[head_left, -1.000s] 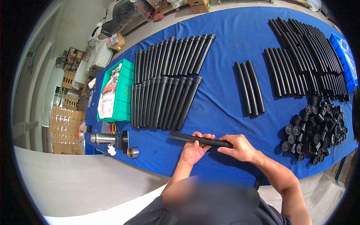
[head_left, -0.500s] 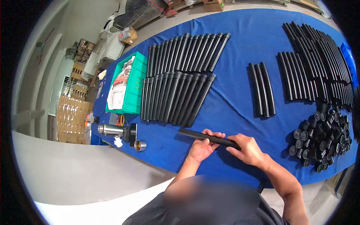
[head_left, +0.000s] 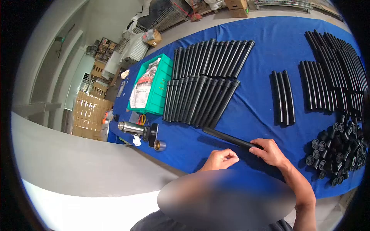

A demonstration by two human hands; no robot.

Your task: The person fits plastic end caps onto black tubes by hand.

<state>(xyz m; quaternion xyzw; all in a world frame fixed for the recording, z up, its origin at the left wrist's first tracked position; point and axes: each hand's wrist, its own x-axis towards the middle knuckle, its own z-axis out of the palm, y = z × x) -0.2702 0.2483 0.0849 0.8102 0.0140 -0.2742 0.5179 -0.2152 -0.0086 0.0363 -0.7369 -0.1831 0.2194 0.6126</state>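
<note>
My right hand (head_left: 271, 152) grips one end of a black tube (head_left: 227, 136). The tube points to the left, and its far end is close to the bottom of the nearer row of capped tubes (head_left: 198, 102). Below the tube, apart from it, is my left hand (head_left: 220, 159), with its fingers curled towards the thumb and nothing visible in them. Three loose black tubes (head_left: 283, 98) lie side by side beyond my right hand. To the right of that hand is a heap of round black caps (head_left: 339, 152).
Many more black tubes (head_left: 320, 86) lie at the far right on the blue cloth (head_left: 262, 50). A green crate (head_left: 157, 101) with a printed bag stands at the left. Near it are a steel flask (head_left: 131, 128), a metal cup (head_left: 159, 145) and scissors (head_left: 142, 119).
My left hand has let go of the tube and drawn back below it, its fingers now curled. My right hand still holds the tube's end. The view has shifted, moving the scene rightward.
</note>
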